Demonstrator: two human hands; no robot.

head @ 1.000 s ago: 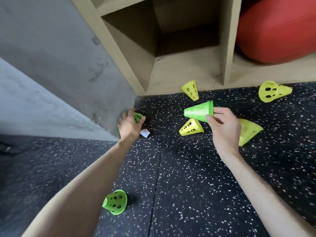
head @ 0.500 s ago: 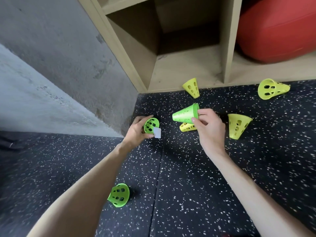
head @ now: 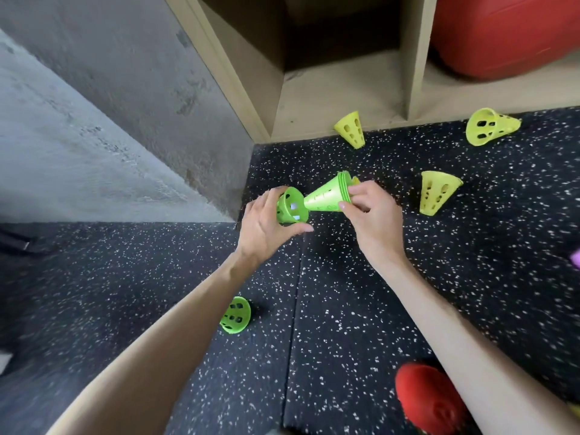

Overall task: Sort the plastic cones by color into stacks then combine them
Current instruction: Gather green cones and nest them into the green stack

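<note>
My right hand [head: 370, 215] grips a stack of green cones [head: 329, 196] by its wide rim, tip pointing left. My left hand [head: 266, 227] holds a single green cone [head: 290, 208] with its open mouth facing the stack's tip; the tip sits at or just inside that mouth. Another green cone [head: 236, 314] lies on the black speckled floor beside my left forearm. Three yellow cones lie further out: one [head: 351, 129] by the shelf's base, one [head: 491, 125] at far right, one [head: 437, 192] right of my right hand. A yellow edge shows behind the stack.
A wooden shelf unit [head: 345, 89] stands ahead with a red ball [head: 508, 32] in its right compartment. A grey concrete wall [head: 110, 105] rises at the left. A red cone [head: 430, 400] lies at bottom right beside my right forearm, and a purple bit [head: 576, 259] shows at the right edge.
My left hand lifted the single green cone off the floor by the wall and brought it right. My right hand moved the green stack left until its tip met the cone's mouth.
</note>
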